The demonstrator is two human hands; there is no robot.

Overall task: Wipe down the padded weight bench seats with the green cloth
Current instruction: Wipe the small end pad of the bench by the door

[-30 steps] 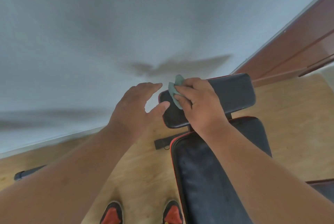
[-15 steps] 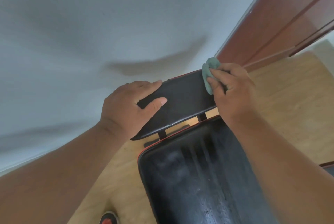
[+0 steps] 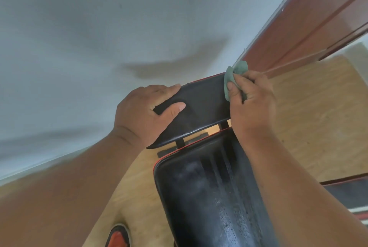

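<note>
Right hand (image 3: 252,99) has carried cloth (image 3: 235,76) from small pad's (image 3: 203,105) left end to its right end, fingers bunched on it. Left hand (image 3: 147,111) now grips pad's left end, thumb on top. Small pad nearly wiped; long pad (image 3: 209,197) shows streaks.

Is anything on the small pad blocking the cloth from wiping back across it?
Only the left hand: it grips the small pad's left end, thumb on top. The right hand holds the green cloth at the right end.

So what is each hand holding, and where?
The right hand grips the bunched green cloth around its middle. The left hand holds the small black pad by its left end.
</note>
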